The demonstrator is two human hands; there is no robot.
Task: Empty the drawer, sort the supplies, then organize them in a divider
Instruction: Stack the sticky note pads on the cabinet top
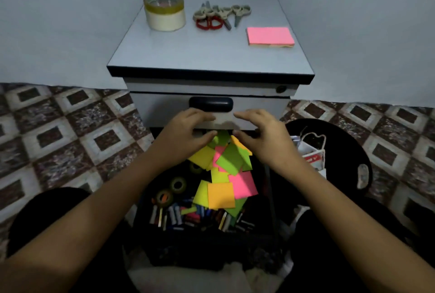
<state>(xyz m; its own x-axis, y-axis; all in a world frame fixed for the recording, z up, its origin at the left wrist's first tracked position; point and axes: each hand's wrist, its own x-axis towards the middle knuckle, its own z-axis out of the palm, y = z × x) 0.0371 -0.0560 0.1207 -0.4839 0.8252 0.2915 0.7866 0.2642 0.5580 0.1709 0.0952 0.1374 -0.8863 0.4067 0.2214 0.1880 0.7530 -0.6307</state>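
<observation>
The lower drawer [142, 208] of a grey cabinet stands pulled out toward me. Inside lies a loose heap of sticky notes [226, 175] in green, yellow, orange and pink. Small tape rolls [178, 184] sit to the left of the heap, and a row of pens and markers [200, 218] lies along the front. My left hand [186, 132] and my right hand [263, 137] reach to the back of the heap with fingers bent. Both thumbs touch the topmost notes, just under the drawer above. I see nothing pinched in either hand.
On the cabinet top [200, 55] stand two stacked wide tape rolls [164, 14], several scissors [220, 16] and a pink sticky pad [270, 35]. The closed upper drawer has a dark handle [211, 104]. A black round surface [341, 142] at right holds a white box [310, 154]. Patterned floor tiles surround the cabinet.
</observation>
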